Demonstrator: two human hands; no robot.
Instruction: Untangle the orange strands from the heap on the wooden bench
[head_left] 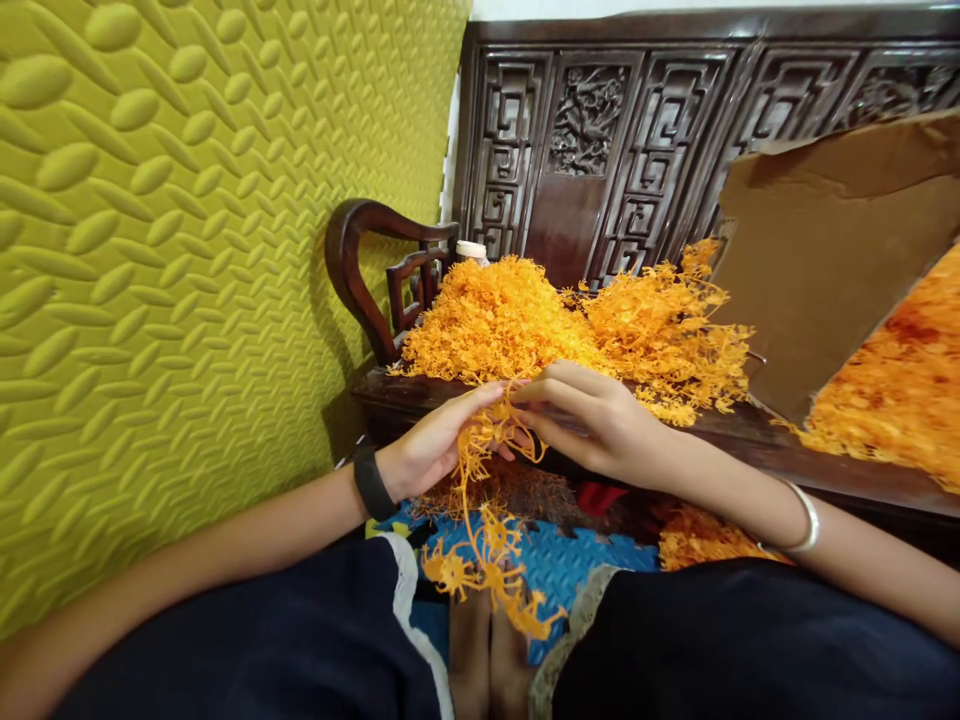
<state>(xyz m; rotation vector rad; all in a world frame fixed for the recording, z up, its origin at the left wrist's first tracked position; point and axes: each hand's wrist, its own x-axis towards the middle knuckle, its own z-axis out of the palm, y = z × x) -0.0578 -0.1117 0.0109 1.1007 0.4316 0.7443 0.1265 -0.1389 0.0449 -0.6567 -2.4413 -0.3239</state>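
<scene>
The things are carried by a dark wooden bench (411,392), of which the seat is smooth and a little shiny. On it stands a sheet of brown cardboard (832,240), tilted, with its lower corner near the front edge. Left of the cardboard lies a wide orange heap (510,315) of small flower-like pieces — it rises in two humps. Farther left from the cardboard shows a container with white lid (471,250); its base is hidden. Right of the cardboard lies a second orange heap (892,370) — partly reddish, and cut by the view's border. Lower than the cardboard, blue mat (592,545) covers the floor.
</scene>
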